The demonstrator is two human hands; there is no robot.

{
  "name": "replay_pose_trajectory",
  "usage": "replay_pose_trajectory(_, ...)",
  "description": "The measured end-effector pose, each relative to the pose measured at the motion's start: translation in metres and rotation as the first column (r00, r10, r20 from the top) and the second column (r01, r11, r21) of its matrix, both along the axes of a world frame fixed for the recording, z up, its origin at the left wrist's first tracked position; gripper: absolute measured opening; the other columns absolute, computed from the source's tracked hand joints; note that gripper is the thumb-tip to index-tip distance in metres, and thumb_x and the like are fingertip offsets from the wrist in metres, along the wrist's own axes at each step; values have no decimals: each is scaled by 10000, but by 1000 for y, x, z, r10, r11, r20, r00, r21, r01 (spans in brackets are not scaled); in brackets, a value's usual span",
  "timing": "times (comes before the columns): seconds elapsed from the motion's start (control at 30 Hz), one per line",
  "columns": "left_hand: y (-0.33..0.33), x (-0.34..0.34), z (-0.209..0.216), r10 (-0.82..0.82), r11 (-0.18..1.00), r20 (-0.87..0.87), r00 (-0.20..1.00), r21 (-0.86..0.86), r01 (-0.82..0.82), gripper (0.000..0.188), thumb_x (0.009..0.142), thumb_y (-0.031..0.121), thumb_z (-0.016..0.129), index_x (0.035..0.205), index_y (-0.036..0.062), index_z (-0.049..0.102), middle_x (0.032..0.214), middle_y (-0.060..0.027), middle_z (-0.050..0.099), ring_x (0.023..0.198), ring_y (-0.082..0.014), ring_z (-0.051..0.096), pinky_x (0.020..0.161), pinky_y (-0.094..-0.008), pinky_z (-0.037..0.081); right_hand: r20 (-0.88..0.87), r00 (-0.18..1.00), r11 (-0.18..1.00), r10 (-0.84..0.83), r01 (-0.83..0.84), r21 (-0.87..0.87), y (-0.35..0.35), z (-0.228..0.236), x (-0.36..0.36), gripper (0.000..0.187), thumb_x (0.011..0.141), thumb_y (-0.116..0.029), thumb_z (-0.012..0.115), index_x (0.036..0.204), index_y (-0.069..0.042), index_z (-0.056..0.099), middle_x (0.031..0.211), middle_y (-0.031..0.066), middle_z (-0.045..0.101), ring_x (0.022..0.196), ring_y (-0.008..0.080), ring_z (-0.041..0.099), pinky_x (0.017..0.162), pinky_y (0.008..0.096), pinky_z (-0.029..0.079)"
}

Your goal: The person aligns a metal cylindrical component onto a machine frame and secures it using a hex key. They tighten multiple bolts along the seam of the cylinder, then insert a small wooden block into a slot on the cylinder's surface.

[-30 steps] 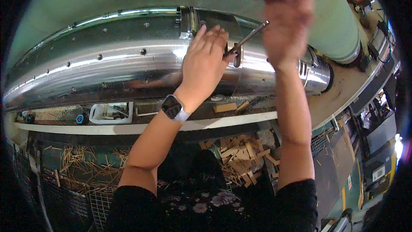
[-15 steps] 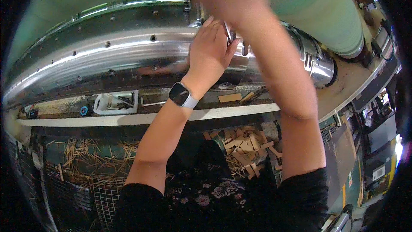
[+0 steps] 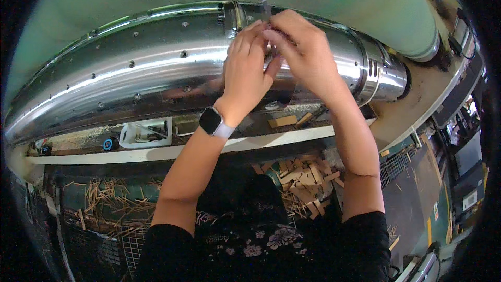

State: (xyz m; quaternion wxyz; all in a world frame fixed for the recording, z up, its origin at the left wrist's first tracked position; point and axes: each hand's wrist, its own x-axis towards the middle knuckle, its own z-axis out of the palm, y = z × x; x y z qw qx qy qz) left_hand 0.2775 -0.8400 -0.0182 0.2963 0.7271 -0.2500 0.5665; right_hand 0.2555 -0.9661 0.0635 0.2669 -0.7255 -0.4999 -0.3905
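Note:
A long polished steel cylinder (image 3: 172,55) with rows of small holes lies across the view under both hands. My left hand (image 3: 249,60) rests on it, fingers stretched along the metal and thumb spread apart. Close against its fingertips, my right hand (image 3: 302,47) is closed around a thin metal tool (image 3: 264,4). The blurred end of that tool sticks up above the fingers; its exact kind cannot be made out. Between the two hands, the spot on the cylinder is mostly hidden.
Large pale green rollers (image 3: 386,15) run behind the cylinder. A white ledge (image 3: 261,139) in front holds a white tray (image 3: 146,133) of tools, a blue-and-black round item (image 3: 109,143) and a wood block (image 3: 282,121). Wood scraps (image 3: 302,177) lie below.
My right hand has come down from a raised, blurred position to meet my left hand at the cylinder. The left hand stays on the metal. The view has shifted slightly.

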Motion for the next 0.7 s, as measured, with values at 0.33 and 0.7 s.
replay_pose_trajectory(0.33, -29, -66, -30, -649, 759, -453, 611, -432, 486, 198, 819, 150, 681, 807, 5, 547, 626, -31, 511, 505, -116, 464, 476, -268, 383, -725, 688, 980, 25, 128, 154, -34, -45, -5, 264, 847, -207, 650, 693, -23, 540, 587, -21, 461, 568, 44, 380, 476, 235, 321)
replay_pose_trajectory(0.7, -25, -55, -36, -958, 116, -191, -215, -940, 320, 234, 940, 223, 508, 898, 5, 582, 718, -76, 573, 545, -96, 455, 474, -211, 336, -744, 668, 974, -1, 168, 150, -38, -64, 3, 278, 883, -238, 601, 788, 23, 591, 618, 18, 546, 574, 58, 452, 513, 249, 388)
